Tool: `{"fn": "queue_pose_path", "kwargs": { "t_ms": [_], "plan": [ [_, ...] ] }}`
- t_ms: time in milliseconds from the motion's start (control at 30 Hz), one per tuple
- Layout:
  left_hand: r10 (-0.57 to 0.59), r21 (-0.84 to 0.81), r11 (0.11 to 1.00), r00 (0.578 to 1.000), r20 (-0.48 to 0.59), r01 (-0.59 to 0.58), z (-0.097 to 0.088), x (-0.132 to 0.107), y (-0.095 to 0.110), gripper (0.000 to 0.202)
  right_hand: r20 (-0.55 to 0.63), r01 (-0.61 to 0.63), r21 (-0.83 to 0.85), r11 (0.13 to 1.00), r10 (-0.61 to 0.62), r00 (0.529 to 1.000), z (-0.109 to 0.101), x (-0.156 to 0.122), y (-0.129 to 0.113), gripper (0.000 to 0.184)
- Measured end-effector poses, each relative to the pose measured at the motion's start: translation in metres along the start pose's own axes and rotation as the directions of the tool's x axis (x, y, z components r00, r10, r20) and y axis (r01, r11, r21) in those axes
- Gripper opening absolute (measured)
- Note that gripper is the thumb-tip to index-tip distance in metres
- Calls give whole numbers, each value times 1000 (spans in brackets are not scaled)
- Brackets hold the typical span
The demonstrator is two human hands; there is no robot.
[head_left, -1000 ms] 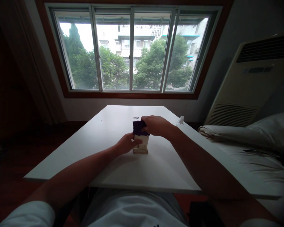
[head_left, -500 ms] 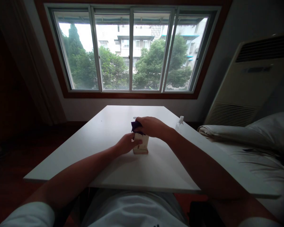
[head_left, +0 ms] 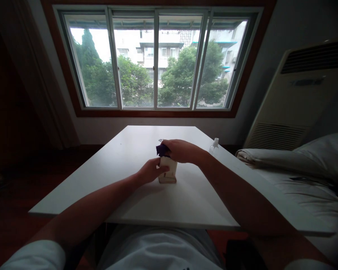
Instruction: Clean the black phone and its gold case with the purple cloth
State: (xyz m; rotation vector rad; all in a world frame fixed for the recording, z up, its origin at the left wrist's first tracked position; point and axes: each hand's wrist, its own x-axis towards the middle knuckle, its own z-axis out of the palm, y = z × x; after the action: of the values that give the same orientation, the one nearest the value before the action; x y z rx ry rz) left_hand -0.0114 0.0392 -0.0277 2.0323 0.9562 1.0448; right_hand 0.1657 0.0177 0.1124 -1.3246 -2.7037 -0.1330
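Note:
A small cream-coloured box-shaped holder (head_left: 169,169) with a wider base stands upright on the white table (head_left: 107,168). My left hand (head_left: 152,170) grips its left side, thumb across the front face. Over its top, my right hand (head_left: 180,150) is closed on a dark purple cloth (head_left: 162,150), which bunches out to the left of the fingers. The cloth lies against the upper edge of the holder. My right fingertips are partly hidden behind the cloth. A small dark wire-like item (head_left: 160,140) shows just beyond the right hand; its kind is unclear.
A clear bottle with a white cap (head_left: 215,145) stands at the table's right edge. To the right are a bed with folded bedding (head_left: 270,157) and a tall air conditioner (head_left: 301,93). A window (head_left: 157,63) lies beyond the table.
The purple cloth has shifted slightly under my right hand, baring more of the holder's upper front. My left hand has stayed in place.

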Motion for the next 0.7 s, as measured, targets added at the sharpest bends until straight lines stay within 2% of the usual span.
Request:
{"fn": "queue_pose_path", "kwargs": {
  "t_ms": [200,367,533,700],
  "plan": [
    [-27,-10,1000,1000,-2,27,0,1,0,31,-83,-68,-32,997,66,994,5,5,-4,34],
    [-18,-8,1000,1000,-9,18,1,1,-1,34,-45,-5,0,1000,5,999,6,6,-2,35],
    [-29,8,1000,999,-17,29,0,0,3,30,-86,-56,-16,998,54,995,7,5,-4,33],
    [-37,9,999,999,-25,37,0,0,3,32,-57,13,14,1000,-13,998,8,6,-2,35]
  ]
}}
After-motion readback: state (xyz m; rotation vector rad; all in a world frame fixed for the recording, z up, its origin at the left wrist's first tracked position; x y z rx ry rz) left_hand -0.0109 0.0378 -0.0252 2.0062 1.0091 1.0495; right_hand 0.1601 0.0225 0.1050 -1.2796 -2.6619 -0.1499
